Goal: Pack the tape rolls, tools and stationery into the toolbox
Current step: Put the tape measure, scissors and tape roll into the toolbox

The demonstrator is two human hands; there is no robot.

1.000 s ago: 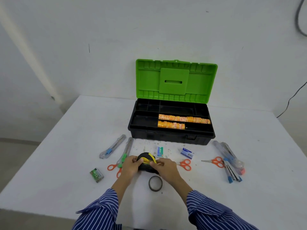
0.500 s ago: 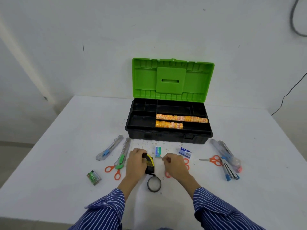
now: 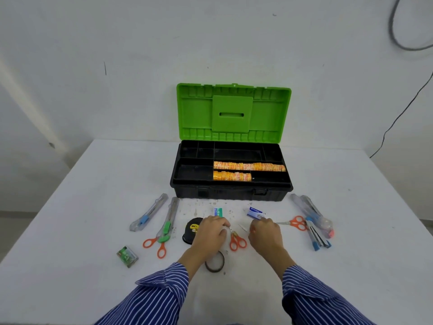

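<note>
The black toolbox point(image 3: 232, 194) stands open at the back of the table with its green lid point(image 3: 232, 113) upright. Two rows of orange tape rolls point(image 3: 248, 166) lie in its tray. My left hand point(image 3: 210, 234) rests with bent fingers against the right side of a black and yellow tape measure point(image 3: 192, 228) that lies on the table. My right hand point(image 3: 264, 234) has its fingers curled, just below a small blue box point(image 3: 255, 212). Orange scissors point(image 3: 237, 241) lie between my hands. A dark tape roll point(image 3: 215, 263) shows beside my left wrist.
Left of my hands lie two utility knives point(image 3: 150, 212), another pair of orange scissors point(image 3: 158, 245) and a small green box point(image 3: 127, 255). A green and white box point(image 3: 218, 211) sits ahead. On the right are scissors point(image 3: 296, 222), clear-handled knives point(image 3: 309, 212) and blue tools point(image 3: 318, 241).
Both hands held the tape measure a second ago. The right hand let go and moved right toward the blue box. The tape measure now lies on the table left of my left hand.
</note>
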